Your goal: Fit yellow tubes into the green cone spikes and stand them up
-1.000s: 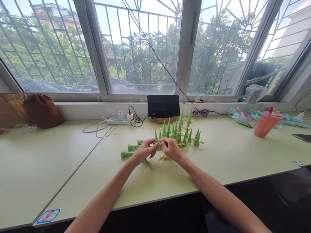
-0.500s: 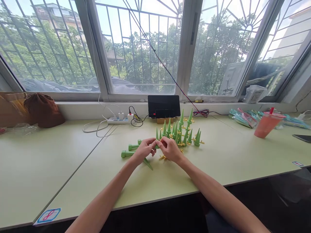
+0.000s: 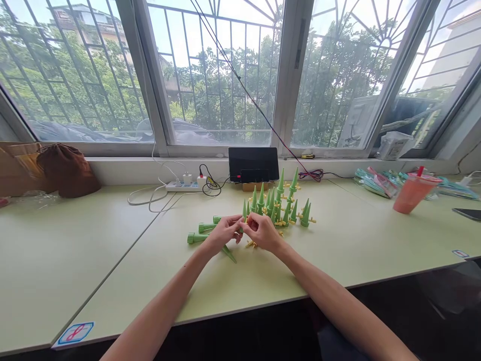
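Observation:
A green plastic watering spike (image 3: 244,209) points upward between my hands. My left hand (image 3: 224,231) has its fingers closed around the spike's lower part. At the same base, my right hand (image 3: 265,232) pinches with thumb and forefinger; whether a yellow piece is in that pinch is hidden. Several green spikes with yellow valves (image 3: 305,215) stand upright in a cluster behind and right of my hands. Loose green spikes (image 3: 197,238) lie on their sides at the left, partly under my left hand. Small yellow valves (image 3: 251,244) rest just below my right hand.
The pale green table (image 3: 143,281) runs below a window. At its back are a power strip (image 3: 180,187) with cables and a dark tablet (image 3: 252,163). A red drink cup (image 3: 415,193) and plastic packets (image 3: 372,184) are at right, a brown bag (image 3: 69,170) at left.
The held spike has tilted slightly and its tip shifted a little to the right. My right fingers have moved slightly down and left at its base. Everything else stays put.

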`<state>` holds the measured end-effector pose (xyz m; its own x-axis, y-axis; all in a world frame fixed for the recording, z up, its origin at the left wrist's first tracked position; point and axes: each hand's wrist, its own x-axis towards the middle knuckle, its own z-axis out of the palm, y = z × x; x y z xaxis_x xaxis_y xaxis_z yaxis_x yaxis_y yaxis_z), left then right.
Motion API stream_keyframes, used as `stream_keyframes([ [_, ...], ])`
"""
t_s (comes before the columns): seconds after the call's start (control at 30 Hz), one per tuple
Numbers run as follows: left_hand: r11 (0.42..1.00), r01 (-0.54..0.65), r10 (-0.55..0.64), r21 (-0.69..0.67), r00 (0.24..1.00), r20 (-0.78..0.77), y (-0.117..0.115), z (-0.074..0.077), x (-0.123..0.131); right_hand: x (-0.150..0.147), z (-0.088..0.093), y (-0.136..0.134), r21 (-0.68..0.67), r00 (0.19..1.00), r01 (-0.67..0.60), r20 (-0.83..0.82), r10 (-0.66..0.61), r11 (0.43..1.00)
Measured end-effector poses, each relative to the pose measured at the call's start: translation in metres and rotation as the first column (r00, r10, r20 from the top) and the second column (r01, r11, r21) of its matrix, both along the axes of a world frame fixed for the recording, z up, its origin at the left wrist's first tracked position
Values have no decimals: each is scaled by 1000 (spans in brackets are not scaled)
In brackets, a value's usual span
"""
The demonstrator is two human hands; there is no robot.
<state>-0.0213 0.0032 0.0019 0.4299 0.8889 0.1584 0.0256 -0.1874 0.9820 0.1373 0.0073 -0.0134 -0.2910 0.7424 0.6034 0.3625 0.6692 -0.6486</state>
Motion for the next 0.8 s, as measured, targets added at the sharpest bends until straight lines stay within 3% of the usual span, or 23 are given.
stream_keyframes([
  [0.8,1000,2,-3,-26,998,-56,-2,2,-1,2,-1,1,37,997,-38,64,36,999],
])
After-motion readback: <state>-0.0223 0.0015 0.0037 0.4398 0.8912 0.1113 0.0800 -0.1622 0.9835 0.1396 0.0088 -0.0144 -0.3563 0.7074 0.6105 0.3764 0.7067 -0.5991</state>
